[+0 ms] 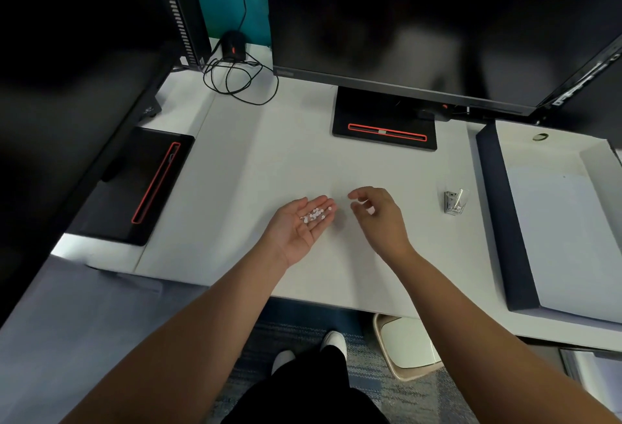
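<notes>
My left hand [300,226] lies palm up over the white desk [255,167], fingers straight, carrying several small white tablets [314,214] on the palm. My right hand [377,213] hovers just to the right of it, fingers loosely curled, and a small white tablet [370,210] shows at its fingertips. The two hands are a short gap apart above the middle of the desk.
A small clear bag with a silver blister strip [455,200] lies to the right. A monitor base [385,120] stands behind, a second base [134,184] at the left, an open flat box [555,218] at the right. A coiled cable [235,77] and a bin [409,344] sit farther off.
</notes>
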`<state>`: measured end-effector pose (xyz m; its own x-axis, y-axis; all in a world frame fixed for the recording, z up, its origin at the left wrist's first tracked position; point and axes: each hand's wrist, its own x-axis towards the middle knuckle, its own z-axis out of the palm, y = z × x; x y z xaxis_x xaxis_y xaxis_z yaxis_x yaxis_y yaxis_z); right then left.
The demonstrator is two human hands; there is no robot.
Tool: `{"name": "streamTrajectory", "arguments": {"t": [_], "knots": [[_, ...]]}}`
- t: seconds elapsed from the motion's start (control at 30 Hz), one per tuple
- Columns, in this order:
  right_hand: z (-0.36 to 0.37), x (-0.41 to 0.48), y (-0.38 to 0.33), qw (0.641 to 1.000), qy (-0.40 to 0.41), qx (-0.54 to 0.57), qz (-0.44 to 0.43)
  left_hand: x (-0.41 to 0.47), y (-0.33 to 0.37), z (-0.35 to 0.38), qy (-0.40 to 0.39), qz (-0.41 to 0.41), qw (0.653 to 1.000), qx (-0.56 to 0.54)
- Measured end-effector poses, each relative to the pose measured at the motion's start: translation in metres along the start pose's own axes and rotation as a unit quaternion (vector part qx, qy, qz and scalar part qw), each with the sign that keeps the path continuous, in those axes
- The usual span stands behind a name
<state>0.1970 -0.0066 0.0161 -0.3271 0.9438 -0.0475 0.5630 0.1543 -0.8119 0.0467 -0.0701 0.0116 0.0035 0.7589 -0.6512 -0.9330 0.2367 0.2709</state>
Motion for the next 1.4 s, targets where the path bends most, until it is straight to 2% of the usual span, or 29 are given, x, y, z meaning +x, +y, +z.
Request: {"name": "streamTrajectory", "arguments": {"t": [0.07,0.13,0.23,0.33,0.47,0.6,1.2,1.4], "knots": [[-0.004,-0.004,0.012,0.999,0.013,-0.035,0.020,-0.001,0.008,-0.004,0.002,0.012,1.000,-0.006],[-0.006,-0.012,0.027,0.992,-0.007,-0.126,-0.006,-0.001,0.020,-0.009,0.006,0.030,0.999,-0.015],[0.000,-0.030,0.050,0.953,-0.076,-0.294,-0.025,-0.001,0.035,-0.015,0.014,0.057,0.998,-0.021],[0.009,-0.039,0.053,0.928,-0.102,-0.357,-0.011,-0.001,0.046,-0.015,0.018,0.080,0.996,-0.026],[0.020,-0.042,0.044,0.919,-0.138,-0.366,-0.039,-0.001,0.054,-0.012,0.018,0.092,0.995,-0.033],[0.028,-0.043,0.035,0.923,-0.139,-0.356,-0.045,-0.003,0.060,-0.014,0.015,0.108,0.993,-0.043],[0.077,-0.032,-0.004,0.885,-0.236,-0.363,-0.172,-0.025,0.091,-0.040,0.019,0.154,0.983,-0.094],[0.090,-0.023,-0.010,0.893,-0.228,-0.358,-0.152,-0.027,0.097,-0.043,0.024,0.165,0.981,-0.099]]}}
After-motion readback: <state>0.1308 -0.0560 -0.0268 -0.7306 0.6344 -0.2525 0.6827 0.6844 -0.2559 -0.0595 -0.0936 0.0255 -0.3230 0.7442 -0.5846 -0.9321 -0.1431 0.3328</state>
